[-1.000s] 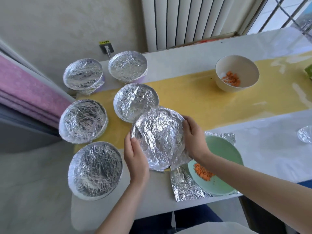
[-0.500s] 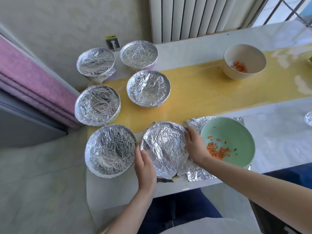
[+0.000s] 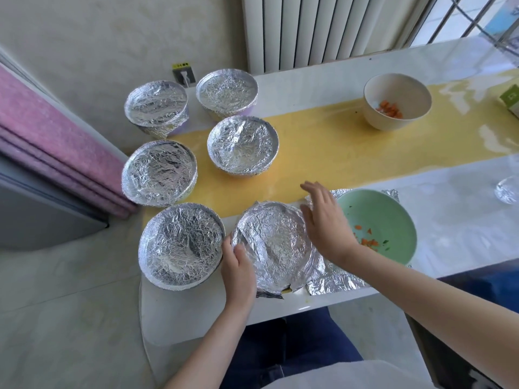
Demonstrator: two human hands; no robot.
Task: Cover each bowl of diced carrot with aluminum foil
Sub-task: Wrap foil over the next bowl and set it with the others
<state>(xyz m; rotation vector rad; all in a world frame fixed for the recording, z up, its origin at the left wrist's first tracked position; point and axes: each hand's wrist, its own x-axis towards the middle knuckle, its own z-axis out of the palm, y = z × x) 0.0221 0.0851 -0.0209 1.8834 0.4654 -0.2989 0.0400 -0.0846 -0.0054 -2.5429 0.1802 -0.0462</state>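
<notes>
Right hand (image 3: pixel 325 223) lifted off, fingers spread, left hand (image 3: pixel 238 273) gripping foiled bowl (image 3: pixel 276 242), contents hidden

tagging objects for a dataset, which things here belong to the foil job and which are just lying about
Job: covered bowl held by left hand, five other covered bowls, green bowl, cream bowl, foil sheet.
Lying about: green box, wall socket, radiator.

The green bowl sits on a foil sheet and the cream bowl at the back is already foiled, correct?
Not quite. The head view shows the round cream bowl uncovered, diced carrot visible inside. The pale green bowl does sit on a crinkled aluminium foil sheet.
</notes>
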